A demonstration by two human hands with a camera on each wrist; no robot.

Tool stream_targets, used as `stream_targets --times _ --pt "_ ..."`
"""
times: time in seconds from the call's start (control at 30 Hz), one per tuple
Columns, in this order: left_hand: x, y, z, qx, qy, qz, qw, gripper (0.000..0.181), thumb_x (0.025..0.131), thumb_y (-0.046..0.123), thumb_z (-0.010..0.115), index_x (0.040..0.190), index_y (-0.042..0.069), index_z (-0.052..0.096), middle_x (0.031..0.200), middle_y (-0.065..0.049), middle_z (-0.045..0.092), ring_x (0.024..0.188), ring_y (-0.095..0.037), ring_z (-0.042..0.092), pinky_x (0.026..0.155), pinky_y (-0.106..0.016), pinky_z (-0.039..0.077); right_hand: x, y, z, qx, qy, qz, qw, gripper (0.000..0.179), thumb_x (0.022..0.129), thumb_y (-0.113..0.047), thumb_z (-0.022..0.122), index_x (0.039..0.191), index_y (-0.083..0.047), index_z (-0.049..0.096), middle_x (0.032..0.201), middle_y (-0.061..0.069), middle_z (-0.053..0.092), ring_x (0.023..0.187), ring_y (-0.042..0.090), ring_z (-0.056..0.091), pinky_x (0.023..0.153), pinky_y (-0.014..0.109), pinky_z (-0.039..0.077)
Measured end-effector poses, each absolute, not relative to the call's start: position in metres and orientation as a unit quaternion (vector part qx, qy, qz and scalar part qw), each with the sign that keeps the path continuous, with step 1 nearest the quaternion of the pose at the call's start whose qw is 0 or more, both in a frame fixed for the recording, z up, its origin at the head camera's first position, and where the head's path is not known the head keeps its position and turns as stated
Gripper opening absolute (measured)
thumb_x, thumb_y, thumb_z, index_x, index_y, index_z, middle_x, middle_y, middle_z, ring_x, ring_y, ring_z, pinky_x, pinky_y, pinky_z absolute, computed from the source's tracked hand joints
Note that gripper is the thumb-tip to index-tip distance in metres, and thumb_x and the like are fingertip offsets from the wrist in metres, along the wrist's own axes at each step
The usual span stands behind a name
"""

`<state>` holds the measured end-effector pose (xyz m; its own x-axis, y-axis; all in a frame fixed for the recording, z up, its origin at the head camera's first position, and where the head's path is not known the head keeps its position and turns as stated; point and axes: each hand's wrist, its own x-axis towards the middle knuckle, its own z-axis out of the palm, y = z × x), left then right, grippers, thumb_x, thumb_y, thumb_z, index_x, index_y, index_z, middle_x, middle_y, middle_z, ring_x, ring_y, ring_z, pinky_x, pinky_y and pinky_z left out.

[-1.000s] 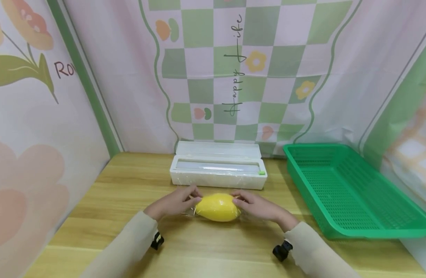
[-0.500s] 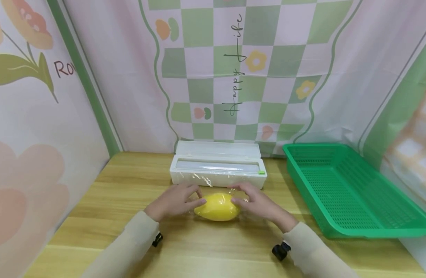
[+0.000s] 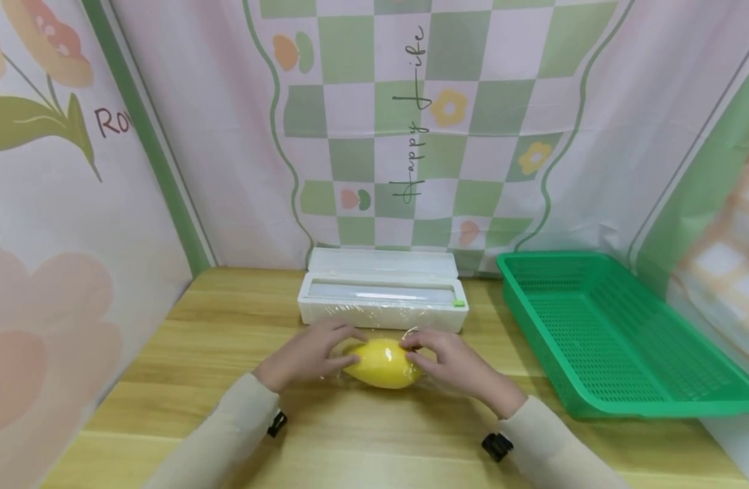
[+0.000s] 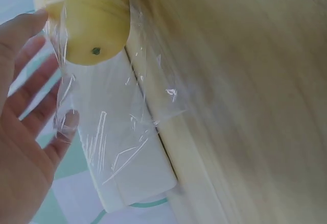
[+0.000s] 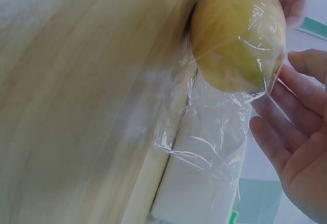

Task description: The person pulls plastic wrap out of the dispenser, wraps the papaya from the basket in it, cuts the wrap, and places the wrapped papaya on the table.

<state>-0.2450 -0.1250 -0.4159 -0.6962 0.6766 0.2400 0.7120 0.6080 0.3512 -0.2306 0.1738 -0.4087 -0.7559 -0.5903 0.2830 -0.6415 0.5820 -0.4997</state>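
Head: left hand [image 3: 307,353], right hand [image 3: 452,362], both relaxed, touch wrapped fruit [image 3: 383,367].

My head camera is looking forward and down at the wooden table [image 3: 221,319] from farther back. My left wrist camera [image 3: 277,424] and right wrist camera [image 3: 497,447] are peeking sideways, close up, both seeing the yellow fruit [image 4: 97,22] and white plastic wrap box [image 5: 194,196].

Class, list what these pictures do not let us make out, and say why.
- Head view: outer fingers of the right hand, hidden behind the hand itself.
- Head view: full outline of the clear plastic film, too transparent.
- Left wrist view: upper end of the smooth yellow oval fruit, beyond the top edge.
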Motion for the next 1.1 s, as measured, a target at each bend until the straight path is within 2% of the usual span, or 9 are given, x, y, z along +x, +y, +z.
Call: stream_targets --times 0.13,0.27,0.47,0.6,0.7,0.93,1.1 --pt "-0.245 -0.125 -0.418 -0.394 -0.888 -0.234 0.028 0.041 0.099 0.044 0.063 0.134 0.023 0.063 0.125 0.008 0.061 0.112 -0.010 0.056 0.098 -0.032 0.049 -0.224 0.172 -0.406 0.340 -0.901 0.266 0.035 0.031 0.098 -0.032 0.066 0.122 -0.011 0.068 0.115 -0.003 0.067 0.105 0.015 0.063 0.092 0.040 0.054" --pt "-0.243 -0.123 -0.419 -0.386 -0.891 -0.238 0.024 0.055 0.095 0.057 0.061 0.136 0.021 0.061 0.126 0.005 0.060 0.108 -0.012 0.058 0.094 -0.033 0.051 -0.214 0.166 -0.404 0.324 -0.918 0.227 0.033 0.057 0.091 -0.045 0.072 0.130 -0.005 0.062 0.122 0.005 0.064 0.109 0.023 0.062 0.093 0.045 0.054" --pt "-0.244 -0.118 -0.422 -0.385 -0.900 -0.197 0.054 0.077 0.079 0.066 0.074 0.137 0.016 0.059 0.133 0.001 0.059 0.117 -0.016 0.057 0.101 -0.036 0.047 -0.210 0.153 -0.405 0.279 -0.936 0.214 0.022 0.079 0.076 -0.037 0.089 0.135 0.002 0.053 0.124 0.015 0.058 0.111 0.030 0.059 0.095 0.046 0.052" --pt "-0.245 -0.114 -0.427 -0.383 -0.904 -0.181 0.052 0.089 0.072 0.055 0.086 0.142 0.014 0.050 0.138 -0.002 0.054 0.118 -0.019 0.057 0.103 -0.036 0.046 -0.212 0.148 -0.408 0.244 -0.944 0.222 0.014 0.078 0.072 -0.025 0.092 0.134 0.000 0.051 0.123 0.014 0.055 0.114 0.031 0.057 0.098 0.047 0.050" --pt "-0.245 -0.110 -0.431 -0.372 -0.909 -0.182 0.042 0.089 0.072 0.042 0.090 0.144 0.014 0.046 0.139 -0.004 0.051 0.117 -0.021 0.057 0.103 -0.037 0.046 -0.216 0.147 -0.412 0.238 -0.942 0.238 0.012 0.074 0.071 -0.017 0.092 0.131 -0.001 0.051 0.122 0.014 0.053 0.116 0.032 0.055 0.100 0.048 0.049" --pt "-0.246 -0.103 -0.433 -0.367 -0.907 -0.196 0.066 0.068 0.081 0.030 0.085 0.137 0.010 0.051 0.135 -0.007 0.054 0.116 -0.022 0.058 0.102 -0.039 0.048 -0.227 0.159 -0.414 0.262 -0.924 0.279 -0.011 0.061 0.075 -0.014 0.089 0.124 -0.004 0.055 0.119 0.009 0.053 0.111 0.025 0.055 0.097 0.046 0.049" --pt "-0.249 -0.103 -0.431 -0.357 -0.905 -0.228 0.045 0.065 0.081 0.028 0.084 0.136 0.009 0.054 0.134 -0.005 0.056 0.118 -0.021 0.056 0.103 -0.038 0.046 -0.233 0.163 -0.412 0.269 -0.921 0.280 -0.023 0.061 0.078 -0.014 0.087 0.128 -0.001 0.055 0.122 0.011 0.055 0.113 0.027 0.055 0.098 0.047 0.049"
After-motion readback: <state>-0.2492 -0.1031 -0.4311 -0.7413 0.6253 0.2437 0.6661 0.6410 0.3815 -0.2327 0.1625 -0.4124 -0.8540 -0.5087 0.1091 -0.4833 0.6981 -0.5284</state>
